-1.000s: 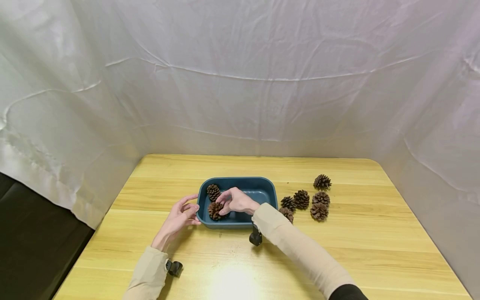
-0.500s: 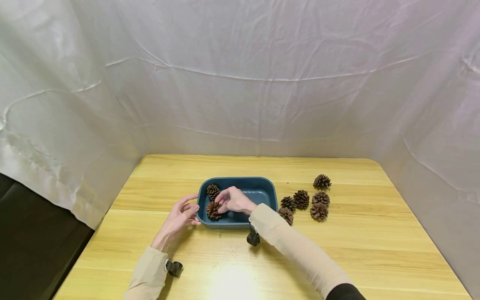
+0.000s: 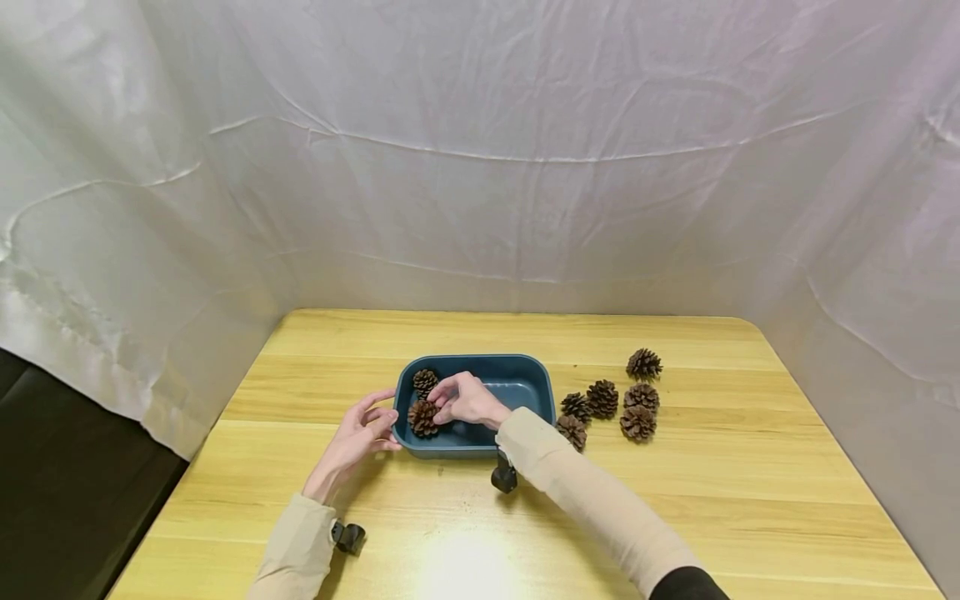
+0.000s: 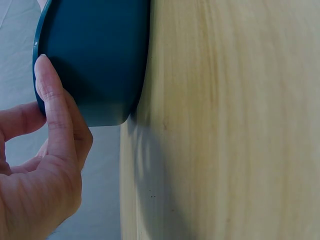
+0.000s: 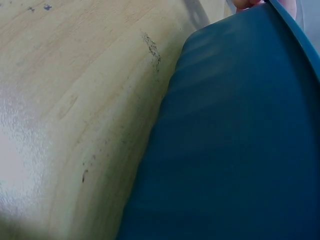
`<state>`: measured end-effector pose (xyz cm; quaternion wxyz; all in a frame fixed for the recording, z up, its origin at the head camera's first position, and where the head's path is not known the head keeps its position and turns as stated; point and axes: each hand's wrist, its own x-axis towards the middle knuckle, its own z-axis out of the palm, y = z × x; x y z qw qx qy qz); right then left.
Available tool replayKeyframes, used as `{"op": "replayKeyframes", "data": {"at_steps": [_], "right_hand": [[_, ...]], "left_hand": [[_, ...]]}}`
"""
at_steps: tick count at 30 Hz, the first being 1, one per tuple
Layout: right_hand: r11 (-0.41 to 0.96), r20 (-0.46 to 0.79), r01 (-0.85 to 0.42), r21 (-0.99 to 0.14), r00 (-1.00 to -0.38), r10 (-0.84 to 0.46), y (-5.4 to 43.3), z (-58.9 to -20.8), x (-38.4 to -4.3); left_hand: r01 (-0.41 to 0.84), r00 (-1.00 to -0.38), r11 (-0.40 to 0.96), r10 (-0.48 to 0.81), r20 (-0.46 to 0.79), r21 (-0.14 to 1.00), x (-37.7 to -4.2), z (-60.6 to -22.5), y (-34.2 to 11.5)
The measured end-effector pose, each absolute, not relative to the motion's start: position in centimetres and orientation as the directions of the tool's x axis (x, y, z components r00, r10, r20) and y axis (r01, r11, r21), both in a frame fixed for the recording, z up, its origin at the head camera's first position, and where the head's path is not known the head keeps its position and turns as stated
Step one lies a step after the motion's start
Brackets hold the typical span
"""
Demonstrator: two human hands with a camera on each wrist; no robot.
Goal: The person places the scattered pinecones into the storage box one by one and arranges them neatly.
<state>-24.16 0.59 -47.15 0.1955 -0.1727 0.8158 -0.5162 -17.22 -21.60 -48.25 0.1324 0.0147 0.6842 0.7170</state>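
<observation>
A dark blue rectangular bin stands on the wooden table. My right hand reaches into its left part, with thumb and fingers pinching a brown pine cone. Just behind that one, a second pine cone lies by the bin's left end wall. My left hand rests against the outside of the left end, fairly straight fingers spread along it. In the left wrist view, fingertips touch the bin's wall right at the rim. The right wrist view shows mostly the bin's outer side, which hides the right hand.
To the bin's right lie several loose pine cones, one close by its right front corner, partly beside the right sleeve. The farthest pine cone is toward the back right. A pale cloth hangs behind the table.
My right hand has shifted slightly left with the pinched pine cone, bringing it nearer the bin's left end. The left hand and the bin have stayed in place.
</observation>
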Motion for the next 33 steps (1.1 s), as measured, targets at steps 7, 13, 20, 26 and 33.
{"op": "replayKeyframes", "data": {"at_steps": [7, 13, 20, 26, 33], "right_hand": [[0.402, -0.140, -0.077, -0.912, -0.865, -0.482, 0.56, -47.22, -24.21], [0.389, -0.136, -0.074, -0.918, -0.864, -0.485, 0.56, -47.18, -24.14], [0.393, -0.150, -0.058, -0.918, -0.865, -0.478, 0.48, -47.15, -24.11], [0.386, -0.154, -0.054, -0.921, -0.859, -0.489, 0.58, -47.13, -24.03], [0.375, -0.157, -0.044, -0.926, -0.859, -0.488, 0.82, -47.06, -24.04]], "left_hand": [[-0.173, -0.965, -0.031, 0.207, -0.163, 0.984, -17.22, -48.26, -21.56], [-0.173, -0.965, -0.027, 0.207, -0.163, 0.985, -17.23, -48.27, -21.52], [-0.175, -0.965, -0.029, 0.205, -0.166, 0.984, -17.28, -48.29, -21.54], [-0.173, -0.964, -0.033, 0.210, -0.163, 0.984, -17.28, -48.32, -21.56], [-0.166, -0.964, -0.029, 0.214, -0.156, 0.986, -17.32, -48.40, -21.61]]}}
